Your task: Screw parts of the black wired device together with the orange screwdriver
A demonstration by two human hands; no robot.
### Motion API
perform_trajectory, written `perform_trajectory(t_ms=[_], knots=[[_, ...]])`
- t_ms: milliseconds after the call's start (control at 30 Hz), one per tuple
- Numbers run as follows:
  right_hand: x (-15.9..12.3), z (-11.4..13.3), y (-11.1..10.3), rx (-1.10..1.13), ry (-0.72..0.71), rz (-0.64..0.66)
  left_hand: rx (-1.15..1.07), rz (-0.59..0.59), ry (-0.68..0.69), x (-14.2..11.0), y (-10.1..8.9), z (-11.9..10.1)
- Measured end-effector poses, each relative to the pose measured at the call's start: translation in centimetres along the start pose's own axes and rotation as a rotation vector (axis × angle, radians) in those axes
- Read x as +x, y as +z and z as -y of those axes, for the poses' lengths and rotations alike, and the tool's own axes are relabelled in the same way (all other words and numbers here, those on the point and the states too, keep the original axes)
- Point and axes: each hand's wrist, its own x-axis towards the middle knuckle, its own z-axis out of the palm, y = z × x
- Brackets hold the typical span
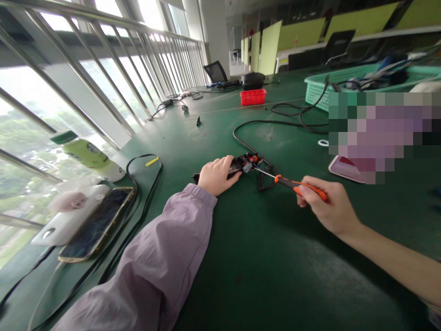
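My left hand (pixel 216 175) is closed around a black elongated device (pixel 237 164), holding it down on the green table. The device's right end is opened up, with small red and orange parts and thin wires showing. A black cord runs from that end. In my right hand (pixel 325 202) is a screwdriver (pixel 292 185) with an orange and black handle. Its metal shaft points left, and the tip is at the exposed end of the device; whether it touches a screw is too small to tell. A black looped piece (pixel 265 181) lies just under the shaft.
A bottle (pixel 87 154), a phone (pixel 98 225), a white case (pixel 67 220) and black cables lie at left by the railing (pixel 113 32). Further back are a red bin (pixel 253 97) and a green basket (pixel 315 94). A pinkish phone-like object (pixel 339 170) lies at right beside a blurred-out area.
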Motion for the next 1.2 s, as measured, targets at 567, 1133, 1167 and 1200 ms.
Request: perform_trajectory(t_ms=[567,1133,1167,1200], knots=[[0.11,0.61,0.08,0.049,0.074,-0.005,-0.002,0.020,-0.013,-0.02,-0.25,-0.13],[-0.03,0.53,-0.11,0.118,0.042,-0.125,-0.011,0.044,-0.035,0.02,-0.41,-0.25],[-0.01,0.50,-0.12,0.127,0.048,-0.123,-0.007,0.052,-0.036,-0.05,-0.54,-0.29],[0.00,0.47,-0.13,0.136,0.055,-0.120,0.002,0.063,-0.040,-0.17,-0.68,-0.32]])
